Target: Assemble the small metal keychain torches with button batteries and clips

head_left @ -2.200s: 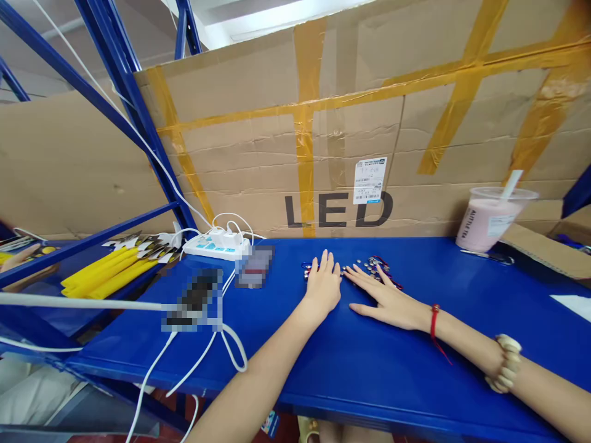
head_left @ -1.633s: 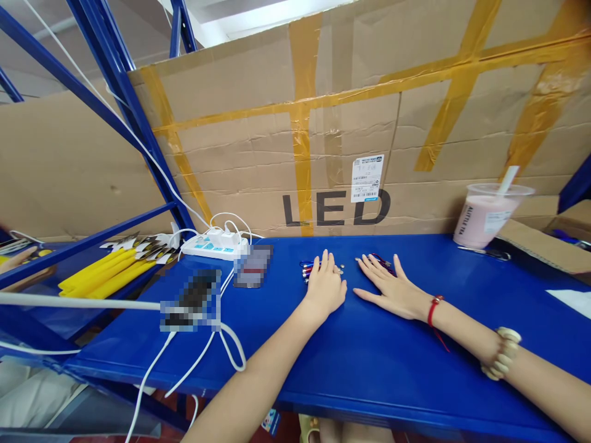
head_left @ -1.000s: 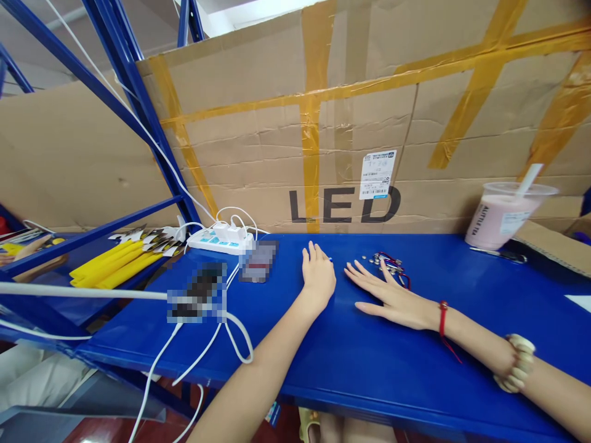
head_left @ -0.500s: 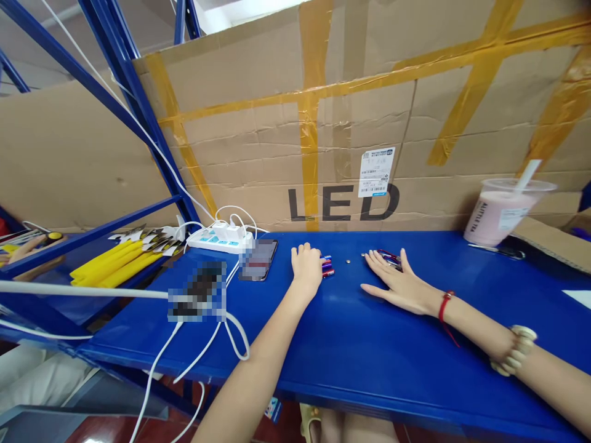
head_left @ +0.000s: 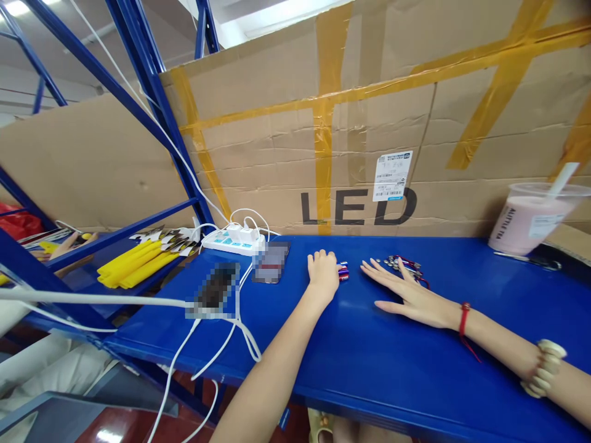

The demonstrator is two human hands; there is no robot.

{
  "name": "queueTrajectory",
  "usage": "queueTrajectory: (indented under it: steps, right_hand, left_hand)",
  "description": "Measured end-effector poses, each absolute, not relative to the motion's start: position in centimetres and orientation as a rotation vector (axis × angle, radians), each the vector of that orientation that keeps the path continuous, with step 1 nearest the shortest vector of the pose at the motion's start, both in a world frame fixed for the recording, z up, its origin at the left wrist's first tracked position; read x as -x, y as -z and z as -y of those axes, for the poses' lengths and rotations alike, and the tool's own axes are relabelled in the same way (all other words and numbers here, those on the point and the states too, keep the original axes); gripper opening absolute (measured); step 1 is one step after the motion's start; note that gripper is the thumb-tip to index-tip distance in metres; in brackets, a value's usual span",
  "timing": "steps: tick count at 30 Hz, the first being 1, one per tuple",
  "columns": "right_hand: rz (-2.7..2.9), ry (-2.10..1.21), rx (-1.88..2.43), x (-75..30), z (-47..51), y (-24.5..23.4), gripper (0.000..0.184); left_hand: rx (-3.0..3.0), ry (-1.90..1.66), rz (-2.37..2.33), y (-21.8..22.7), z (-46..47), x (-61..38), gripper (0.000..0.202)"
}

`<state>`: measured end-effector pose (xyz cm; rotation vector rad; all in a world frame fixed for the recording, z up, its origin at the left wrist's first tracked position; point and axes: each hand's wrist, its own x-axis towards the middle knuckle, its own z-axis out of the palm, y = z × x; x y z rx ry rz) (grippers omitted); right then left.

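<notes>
Our left hand rests palm down, its fingers bent, over a few small red and blue cylinders whose ends show at its thumb side; we cannot tell whether the fingers close around them. Our right hand is open, palm down with the fingers spread and the thumb held apart, and it partly covers a loose cluster of small metallic pieces with dark red bits among them. We cannot tell whether it touches them. On the right wrist we wear a red cord, and higher on the forearm a pale beaded bracelet.

Beneath both hands lies the blue tabletop. Left of our left hand we see two pixelated flat objects, the farther one near a white power strip and the nearer one among white cables. Beyond the frame, yellow-handled tools lie side by side. At our right stands a cup of pink drink with a straw, a slim object just in front of it. Behind everything rises taped cardboard printed "LED".
</notes>
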<state>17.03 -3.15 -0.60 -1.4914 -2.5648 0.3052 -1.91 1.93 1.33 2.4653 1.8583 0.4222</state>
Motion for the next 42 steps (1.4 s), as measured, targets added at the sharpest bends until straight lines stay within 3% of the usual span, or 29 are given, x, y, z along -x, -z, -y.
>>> queueTrajectory:
  steps: [17,42]
  right_hand:
    - [2.546,-0.11,1.464,-17.8,2.7,1.1,0.074]
    - [2.343,0.208,1.292,-17.7,2.5,0.8,0.039]
  left_hand:
    - [-2.537,-0.454,-1.812,-0.9,-2.3,1.8,0.035]
    - [-2.444,-0.489,-1.808,-0.7,-2.9,2.3,0.027]
